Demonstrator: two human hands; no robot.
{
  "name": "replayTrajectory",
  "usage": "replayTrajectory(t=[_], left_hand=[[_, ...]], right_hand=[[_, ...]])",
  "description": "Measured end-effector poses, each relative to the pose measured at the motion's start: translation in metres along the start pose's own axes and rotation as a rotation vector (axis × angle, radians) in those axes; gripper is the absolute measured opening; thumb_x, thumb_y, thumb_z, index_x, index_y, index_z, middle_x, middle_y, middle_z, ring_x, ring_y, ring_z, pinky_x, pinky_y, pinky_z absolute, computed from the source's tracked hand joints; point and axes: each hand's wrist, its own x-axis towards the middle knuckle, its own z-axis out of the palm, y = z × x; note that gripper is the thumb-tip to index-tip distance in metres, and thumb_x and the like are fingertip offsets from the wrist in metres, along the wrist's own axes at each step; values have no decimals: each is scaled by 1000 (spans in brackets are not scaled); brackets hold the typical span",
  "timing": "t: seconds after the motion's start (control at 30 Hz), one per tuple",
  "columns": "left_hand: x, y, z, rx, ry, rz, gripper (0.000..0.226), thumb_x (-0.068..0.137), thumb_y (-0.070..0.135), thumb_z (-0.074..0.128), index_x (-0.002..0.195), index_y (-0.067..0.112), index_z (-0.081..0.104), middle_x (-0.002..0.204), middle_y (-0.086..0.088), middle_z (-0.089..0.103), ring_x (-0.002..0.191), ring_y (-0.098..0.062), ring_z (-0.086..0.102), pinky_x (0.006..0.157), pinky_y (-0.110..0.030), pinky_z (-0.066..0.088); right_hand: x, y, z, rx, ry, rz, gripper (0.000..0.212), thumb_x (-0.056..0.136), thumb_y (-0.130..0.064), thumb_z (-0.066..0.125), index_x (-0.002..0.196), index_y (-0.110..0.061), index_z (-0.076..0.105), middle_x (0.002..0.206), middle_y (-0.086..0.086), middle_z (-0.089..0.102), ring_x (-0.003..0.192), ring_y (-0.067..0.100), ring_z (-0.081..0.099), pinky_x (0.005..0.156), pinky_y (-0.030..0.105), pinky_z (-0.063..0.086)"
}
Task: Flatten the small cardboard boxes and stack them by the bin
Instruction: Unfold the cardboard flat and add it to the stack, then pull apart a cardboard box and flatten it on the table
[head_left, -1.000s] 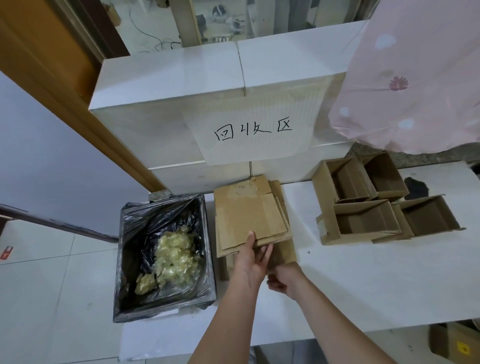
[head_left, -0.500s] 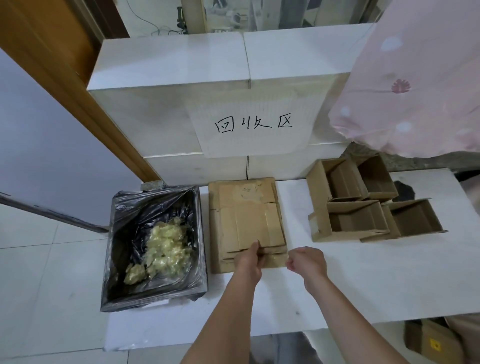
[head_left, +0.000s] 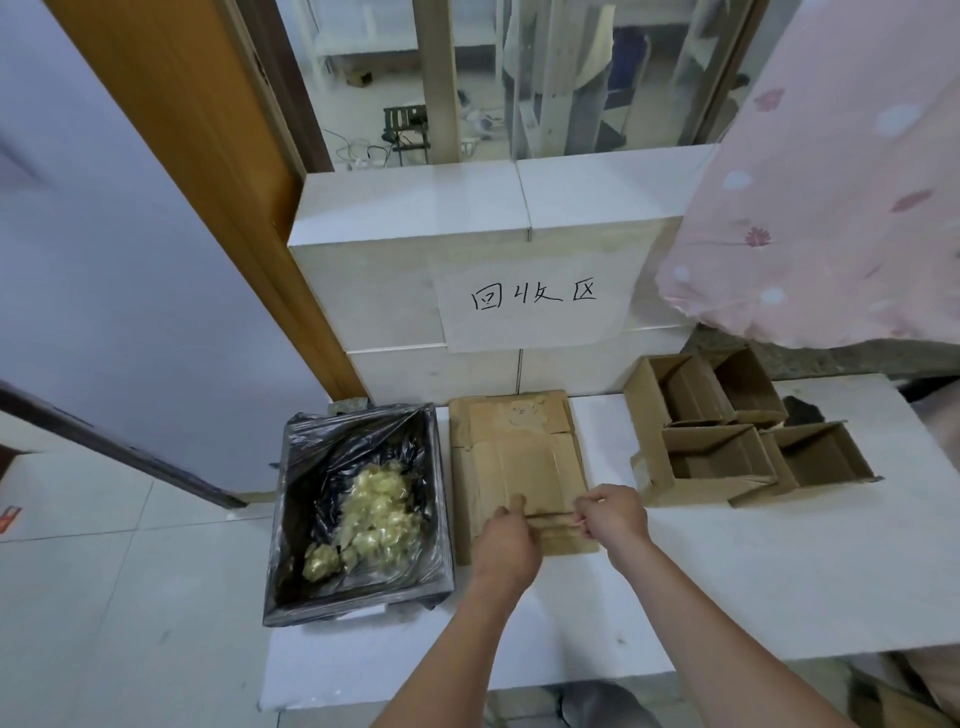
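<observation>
Two bare forearms reach in from the near edge of the white table (head_left: 727, 582). The left hand (head_left: 506, 543) lies on the near end of the stack of flattened boxes (head_left: 519, 467), its fingers curled over the edge of the top sheet and its thumb resting on the upper face. The right hand (head_left: 613, 517) is at the near right corner of the same stack, fingertips pinched together on the cardboard edge there. The stack lies flat near the table's left edge, its long side running from near to far, with the far end close to the white tiled ledge (head_left: 415, 218). Just beside the stack on the left stands the bin (head_left: 358, 514), lined with a black bag and holding crumpled yellowish wrapping; whether bin and stack touch cannot be told. To the right of the stack, apart from it and nearer the far edge of the table, four open boxes (head_left: 727, 441) stand clustered together, tops open and flaps out. On the front of the ledge, above the stack, hangs a paper sign (head_left: 530, 301) with handwritten characters. A pink patterned cloth (head_left: 831, 208) hangs at the far right. A wooden door frame (head_left: 208, 182) rises at the far left.
</observation>
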Motion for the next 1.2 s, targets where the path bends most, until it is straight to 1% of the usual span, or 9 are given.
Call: replayTrajectory(t=[0.13,0.23,0.33,0.5,0.6,0.77,0.87,1.03,1.2], left_hand=[[-8,5,-1,68,16,74,52,99,19,43,149,19,32,122,-13,58,110,-34,58,88,-44,51],[-7,16,7,158,2,119,50,98,18,45,146,18,33,125,-11,56,112,-31,56,81,-40,47],[-9,33,23,237,-20,209,49,99,20,45,147,14,33,135,-12,52,123,-31,49,97,-43,44],[-9,72,44,303,15,256,57,107,36,25,157,11,20,163,-13,24,150,-31,19,122,-52,16],[3,109,49,302,58,269,60,108,43,17,161,15,7,168,-8,6,155,-29,4,124,-51,4],[17,190,64,265,154,248,59,108,41,19,161,17,9,168,-6,7,155,-27,2,124,-49,4],[20,239,83,268,191,260,58,108,39,21,161,17,13,168,-4,11,155,-24,4,125,-48,4],[24,302,117,278,141,245,56,107,32,28,159,17,17,167,-3,16,155,-24,7,125,-49,6],[41,336,135,293,103,259,58,107,34,29,160,16,14,167,-5,17,155,-24,7,125,-45,4]], right_hand=[[-8,7,-8,17,92,67,24,89,-21,59,72,-6,51,74,9,58,73,30,63,60,31,44],[-11,15,-18,31,82,100,31,87,-20,60,66,-10,41,64,6,44,58,29,53,57,31,39],[-15,29,-37,-2,58,37,35,85,-9,60,66,-16,31,63,3,31,54,23,32,50,29,35],[-15,31,-83,-65,89,-48,10,82,-7,59,80,-12,50,80,6,57,69,25,53,57,26,38],[4,15,-120,-75,105,-151,8,83,-7,55,87,-13,59,85,2,61,76,19,56,58,24,40],[42,5,-194,-122,104,-274,13,87,-9,61,95,-18,57,90,-2,59,84,15,55,69,28,42],[65,7,-238,-185,81,-316,16,89,-8,62,95,-21,55,93,-2,59,85,14,56,65,24,41],[100,22,-310,-338,138,-366,11,91,-8,59,92,-19,57,97,1,60,96,21,60,77,26,45],[138,47,-355,-436,193,-371,29,96,-23,53,125,-17,53,126,13,49,118,31,48,98,40,45]])
